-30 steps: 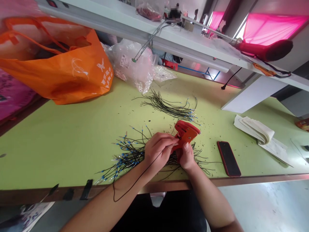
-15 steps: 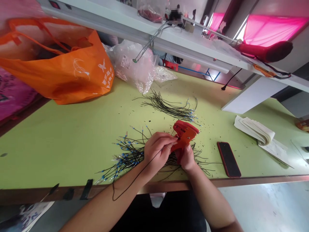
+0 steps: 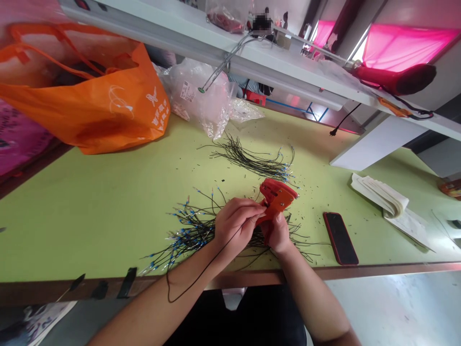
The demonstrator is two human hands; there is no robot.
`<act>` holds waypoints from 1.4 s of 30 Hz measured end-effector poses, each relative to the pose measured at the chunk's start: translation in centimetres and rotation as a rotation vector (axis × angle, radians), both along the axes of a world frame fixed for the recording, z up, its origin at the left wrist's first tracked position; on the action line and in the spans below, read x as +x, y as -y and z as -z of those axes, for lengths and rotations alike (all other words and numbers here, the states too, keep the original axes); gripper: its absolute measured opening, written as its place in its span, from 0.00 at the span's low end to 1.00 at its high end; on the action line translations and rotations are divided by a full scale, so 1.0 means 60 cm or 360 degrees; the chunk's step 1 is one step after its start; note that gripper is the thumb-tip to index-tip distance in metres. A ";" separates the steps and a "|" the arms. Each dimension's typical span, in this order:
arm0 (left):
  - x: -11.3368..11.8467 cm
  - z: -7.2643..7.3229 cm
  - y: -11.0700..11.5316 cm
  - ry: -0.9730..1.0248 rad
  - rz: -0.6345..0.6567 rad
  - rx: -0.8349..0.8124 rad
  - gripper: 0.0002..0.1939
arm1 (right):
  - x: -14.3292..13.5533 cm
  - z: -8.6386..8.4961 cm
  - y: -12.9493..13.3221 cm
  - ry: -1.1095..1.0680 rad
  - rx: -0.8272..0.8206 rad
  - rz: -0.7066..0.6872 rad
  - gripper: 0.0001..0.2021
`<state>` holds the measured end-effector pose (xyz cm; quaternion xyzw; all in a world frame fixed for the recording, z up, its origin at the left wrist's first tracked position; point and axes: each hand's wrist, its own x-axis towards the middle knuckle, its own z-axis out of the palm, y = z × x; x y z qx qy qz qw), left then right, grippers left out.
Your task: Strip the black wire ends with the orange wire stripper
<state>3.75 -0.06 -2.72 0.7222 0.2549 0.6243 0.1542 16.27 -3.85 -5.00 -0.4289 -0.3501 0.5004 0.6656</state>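
My right hand (image 3: 279,233) is wrapped round the handles of a red-orange wire stripper (image 3: 279,199), whose head points up and away from me. Between the fingertips of my left hand (image 3: 236,221) is a thin black wire (image 3: 201,281), held at the side of the stripper's jaws. The wire's free length loops back over my left forearm. Whether its end sits inside the jaws is hidden by my fingers. Beneath both hands lies a pile of black wires (image 3: 196,235) with blue-collared ends toward the left. Farther back rests a second bundle of black wires (image 3: 248,158).
An orange bag (image 3: 122,105) and clear plastic bags (image 3: 198,96) stand at the back left. On the right lie a phone (image 3: 340,238) and folded papers (image 3: 382,194). A white shelf (image 3: 173,24) crosses above the table. Small black scraps dot the tabletop.
Almost nothing differs. The view has shifted very slightly, while both hands keep their hold on the wire and the wire stripper.
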 end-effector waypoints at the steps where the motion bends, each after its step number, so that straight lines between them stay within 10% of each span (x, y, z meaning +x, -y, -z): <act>1: 0.001 0.000 0.000 0.0001 0.0007 -0.0001 0.07 | 0.000 0.001 0.000 0.0013 0.0004 -0.0002 0.28; 36: 0.005 -0.006 -0.001 0.0146 0.0106 -0.0062 0.08 | 0.001 -0.031 -0.009 -0.0164 0.0129 -0.0219 0.28; 42: 0.018 0.008 -0.004 0.0415 0.0302 -0.0598 0.04 | 0.044 -0.059 -0.018 -0.0219 0.0385 -0.0010 0.18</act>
